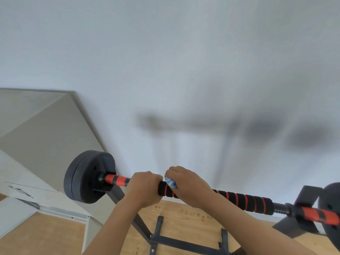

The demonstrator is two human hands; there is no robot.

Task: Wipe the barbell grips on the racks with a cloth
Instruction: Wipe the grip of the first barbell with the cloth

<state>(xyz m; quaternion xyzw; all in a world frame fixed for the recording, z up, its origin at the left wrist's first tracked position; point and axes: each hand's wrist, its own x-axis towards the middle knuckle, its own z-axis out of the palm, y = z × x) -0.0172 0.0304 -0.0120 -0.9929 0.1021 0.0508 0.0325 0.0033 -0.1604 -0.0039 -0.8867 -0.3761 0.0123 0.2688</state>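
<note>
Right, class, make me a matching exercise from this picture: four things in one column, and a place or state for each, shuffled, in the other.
Things
1. left hand
2. right hand
3. cloth
4. weight plate

Places or states
A. blue and white, bunched against the bar
B. on the bar's left end
C. grips the bar, bare
D. holds the cloth on the foam grip

Pairs: 1-C, 2-D, 3-A, 4-B
</note>
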